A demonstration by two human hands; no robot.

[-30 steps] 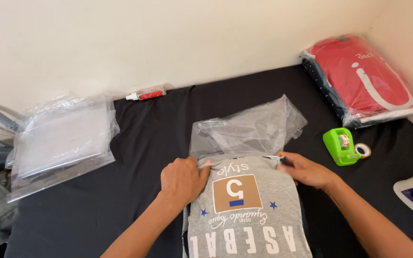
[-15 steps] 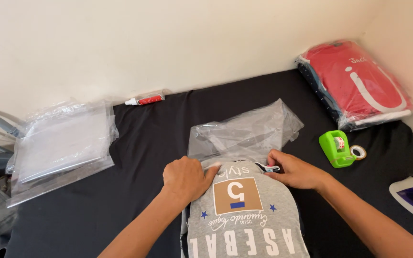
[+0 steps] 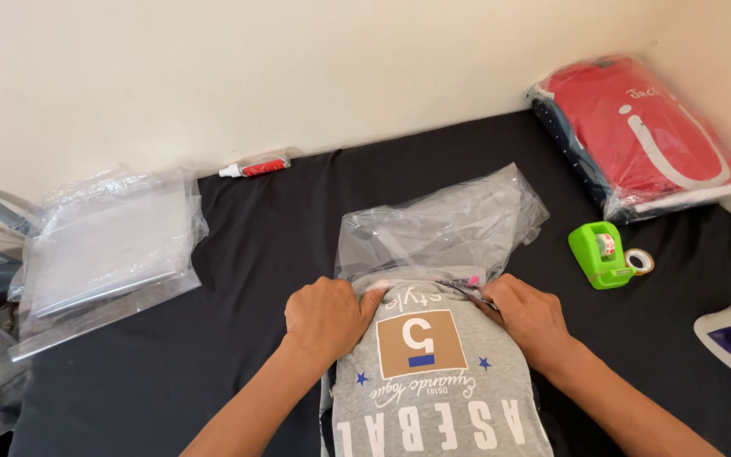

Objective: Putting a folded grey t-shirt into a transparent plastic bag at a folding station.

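gripping the mouth of the clear bag (image 3: 442, 228), left hand (image 3: 325, 317) and right hand (image 3: 530, 317) flank the folded grey shirt (image 3: 433, 372); its long axis runs from the person toward the bag, seemingly just entering.

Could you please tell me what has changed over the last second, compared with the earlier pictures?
Little has changed. The left hand and right hand keep their grip at the mouth of the clear plastic bag, and the top edge of the folded grey shirt sits slightly further into the opening. The green tape dispenser, the bagged red garment and the stack of empty bags stayed put.
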